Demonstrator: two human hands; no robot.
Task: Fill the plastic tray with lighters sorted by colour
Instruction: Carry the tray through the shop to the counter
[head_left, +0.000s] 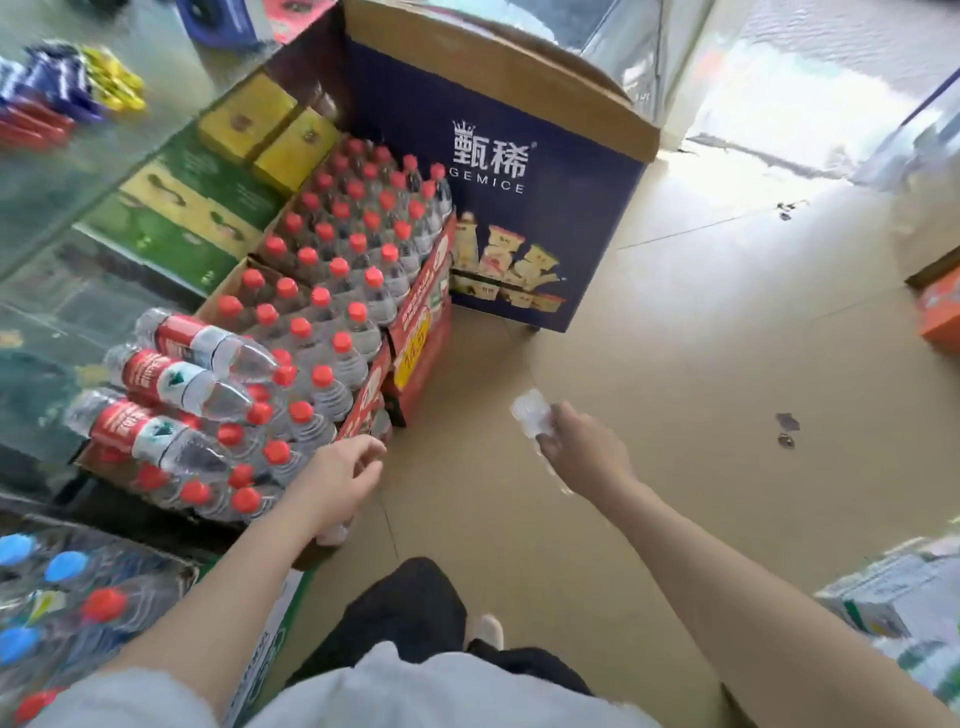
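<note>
The fingers of the right hand (582, 447) are curled around a piece of clear plastic (532, 413), which sticks out above the knuckles and trails thinly below the wrist. It may be the plastic tray or only wrapping; the blur makes it impossible to say. The hand is held out in mid-air over a tan tiled floor (701, 338).

The left hand (343, 475) reaches forward with its fingers loosely bent and gripping nothing. It hovers just beside the near corner of the water bottles (332, 270), which stand red-capped in open cartons, with shrink-wrapped packs lying on their sides on top.

Behind the bottles stands a tall blue box (519, 208) marked GEMICE. To the far left runs a glass counter (67, 208), and on its top lies a blurred cluster of red, blue and yellow lighters (67, 88), well apart from both hands. The person's dark trousers and one shoe show at the bottom.

As a judgement, the sorting itself is not under way: no lighter is in either hand, and no filled tray is visible. This looks like a fetching or clearing step. The next move likely calls for turning left toward the counter, setting the plastic down flat and steady there, and freeing both hands to pick lighters by colour.
</note>
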